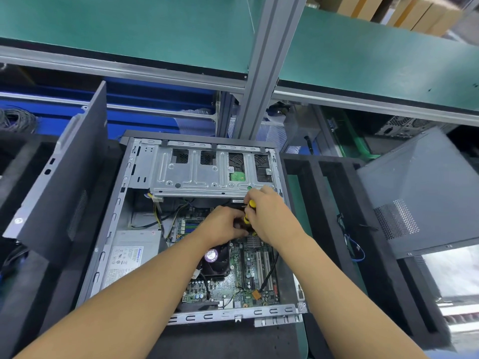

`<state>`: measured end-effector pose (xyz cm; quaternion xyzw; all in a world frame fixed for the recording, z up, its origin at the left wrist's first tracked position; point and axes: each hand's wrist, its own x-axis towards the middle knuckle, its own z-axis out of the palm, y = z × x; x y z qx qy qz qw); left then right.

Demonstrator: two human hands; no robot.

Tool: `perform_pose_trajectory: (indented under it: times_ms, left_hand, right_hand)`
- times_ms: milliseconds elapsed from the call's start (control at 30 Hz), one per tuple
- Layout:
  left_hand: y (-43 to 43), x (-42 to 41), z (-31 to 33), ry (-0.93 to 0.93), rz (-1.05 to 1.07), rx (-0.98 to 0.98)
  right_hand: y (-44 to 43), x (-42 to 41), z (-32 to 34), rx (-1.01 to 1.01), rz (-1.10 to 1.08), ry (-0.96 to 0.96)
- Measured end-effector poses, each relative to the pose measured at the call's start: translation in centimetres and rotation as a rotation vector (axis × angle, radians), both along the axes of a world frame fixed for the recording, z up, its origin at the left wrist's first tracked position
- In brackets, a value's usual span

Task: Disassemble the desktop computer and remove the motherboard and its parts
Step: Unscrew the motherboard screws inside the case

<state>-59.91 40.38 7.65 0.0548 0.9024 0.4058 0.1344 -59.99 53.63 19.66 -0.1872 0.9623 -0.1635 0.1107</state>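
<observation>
Far left of the fingers, a detached dark-grey metal side panel [64,182] leaned upright. Nearer, inside the open grey steel desktop case [111,229], a silver PSU box w/ white label [129,257] sat left of & below the fingers. The green motherboard [248,278] wasn't out yet: it lay flat in the case, under & below the fingers, w/ a black CPU fan [216,260] beneath the left wrist.

Left hand [223,225]: fingers [239,230] curled in at the tool's lower end. Couldn't tell whether they pinched shaft, screw or cable. Right hand [269,216]: fingers [255,200] clenched round a yellow-and-black screwdriver [249,212], roughly upright, just right of the left fingers, near the board's top edge. A silver drive cage [202,172] sat just above both hands. Well right, a grey perforated case panel [414,193] stood apart.

Step, prob.: loosening a board screw or fitting at that top edge. Next move needs the tip seated square, steady pressure, left fingers ready to catch the screw. Cables plugged into the board need pulling before any lift.
</observation>
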Motion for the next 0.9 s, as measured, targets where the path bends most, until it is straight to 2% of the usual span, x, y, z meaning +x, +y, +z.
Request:
perform_pose_trajectory:
  times_ms: [200, 400, 667, 900]
  left_hand:
    - [0.13, -0.09, 0.16, 0.020, 0.041, -0.022]
    - [0.01, 0.00, 0.33, -0.012, 0.004, -0.017]
    - [-0.07, 0.02, 0.52, 0.003, -0.008, -0.002]
    - [-0.06, 0.21, 0.70, 0.005, -0.007, 0.000]
  right_hand:
    - [0.17, 0.12, -0.36, -0.071, 0.022, -0.042]
    - [0.05, 0.14, -0.50, -0.041, -0.065, -0.027]
    - [0.32, -0.11, -0.24, -0.051, 0.034, -0.069]
    - [0.65, 0.13, -0.89, 0.005, -0.029, -0.018]
